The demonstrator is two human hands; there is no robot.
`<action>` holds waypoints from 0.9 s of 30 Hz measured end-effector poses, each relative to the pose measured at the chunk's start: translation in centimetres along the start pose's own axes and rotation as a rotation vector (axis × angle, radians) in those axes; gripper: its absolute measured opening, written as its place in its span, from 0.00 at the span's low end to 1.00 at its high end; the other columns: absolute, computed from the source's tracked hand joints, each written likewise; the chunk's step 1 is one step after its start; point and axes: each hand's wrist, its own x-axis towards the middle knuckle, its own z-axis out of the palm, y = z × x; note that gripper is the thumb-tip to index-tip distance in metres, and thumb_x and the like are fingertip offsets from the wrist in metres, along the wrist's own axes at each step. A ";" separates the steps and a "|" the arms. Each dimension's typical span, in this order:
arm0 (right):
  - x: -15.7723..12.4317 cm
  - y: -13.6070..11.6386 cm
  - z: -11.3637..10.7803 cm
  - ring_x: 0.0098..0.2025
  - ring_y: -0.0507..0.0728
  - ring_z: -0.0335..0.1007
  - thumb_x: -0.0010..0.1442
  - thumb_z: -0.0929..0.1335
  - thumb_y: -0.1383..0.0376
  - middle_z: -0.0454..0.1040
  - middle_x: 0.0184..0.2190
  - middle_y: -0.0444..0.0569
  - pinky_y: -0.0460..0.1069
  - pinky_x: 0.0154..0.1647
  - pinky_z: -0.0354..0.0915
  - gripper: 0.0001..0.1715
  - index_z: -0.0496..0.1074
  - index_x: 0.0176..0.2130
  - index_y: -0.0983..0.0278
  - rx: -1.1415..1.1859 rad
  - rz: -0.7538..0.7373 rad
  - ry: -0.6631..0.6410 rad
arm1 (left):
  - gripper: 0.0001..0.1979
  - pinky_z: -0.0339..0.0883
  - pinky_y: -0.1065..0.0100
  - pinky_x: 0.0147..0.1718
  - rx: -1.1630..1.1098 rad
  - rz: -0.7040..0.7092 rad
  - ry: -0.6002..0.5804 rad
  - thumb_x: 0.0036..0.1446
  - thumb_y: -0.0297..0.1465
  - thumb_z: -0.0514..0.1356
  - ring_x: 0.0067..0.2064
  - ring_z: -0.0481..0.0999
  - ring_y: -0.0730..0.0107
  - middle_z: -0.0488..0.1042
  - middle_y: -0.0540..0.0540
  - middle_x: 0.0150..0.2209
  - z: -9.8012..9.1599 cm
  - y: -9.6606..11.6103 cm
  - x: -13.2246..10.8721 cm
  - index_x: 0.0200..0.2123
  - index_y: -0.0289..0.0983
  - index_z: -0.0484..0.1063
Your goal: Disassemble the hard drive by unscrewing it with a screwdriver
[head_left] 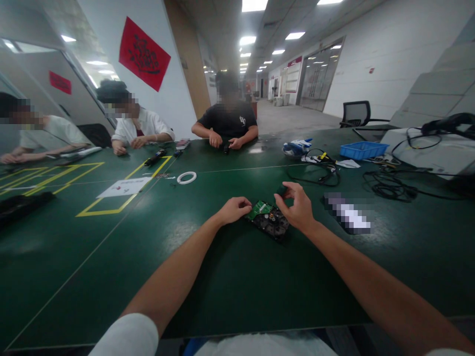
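Observation:
A hard drive (276, 225), black with a green circuit board (260, 209) at its far left end, lies on the green table in front of me. My left hand (235, 210) is closed at the drive's left corner, with the fingertips pinching its edge. Just above the right side of the drive, my right hand (297, 205) pinches a small dark piece (282, 189) between thumb and fingers. The fingers cover part of this piece, and its kind cannot be made out.
Right of the drive lies a phone (349, 215). Black cables (393, 185), a blue tray (363, 150) and a blue-and-white bundle (297, 147) sit farther right. Left are a white ring (186, 178) and a paper sheet (124, 187). Several people sit across the table.

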 end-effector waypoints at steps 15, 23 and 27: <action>0.2 0.0 -0.1 0.33 0.57 0.76 0.62 0.71 0.57 0.74 0.40 0.50 0.57 0.39 0.78 0.29 0.62 0.59 0.59 0.004 0.001 -0.012 | 0.15 0.66 0.69 0.32 0.014 0.001 0.014 0.58 0.40 0.61 0.34 0.74 0.68 0.78 0.47 0.34 0.1 0.0 -0.1 0.41 0.36 0.79; 0.1 0.2 0.2 0.38 0.58 0.78 0.64 0.69 0.60 0.72 0.52 0.57 0.56 0.40 0.78 0.28 0.59 0.60 0.59 0.073 -0.006 0.013 | 0.15 0.66 0.69 0.32 -0.012 -0.021 0.007 0.58 0.40 0.61 0.32 0.73 0.69 0.77 0.48 0.33 0.2 -0.3 0.0 0.41 0.36 0.78; 0.1 0.2 0.1 0.34 0.56 0.76 0.62 0.71 0.59 0.73 0.46 0.53 0.56 0.38 0.78 0.28 0.61 0.58 0.59 0.012 -0.008 0.026 | 0.15 0.66 0.69 0.33 -0.017 -0.022 0.000 0.58 0.41 0.61 0.33 0.74 0.69 0.78 0.47 0.34 0.2 -0.3 0.0 0.42 0.36 0.78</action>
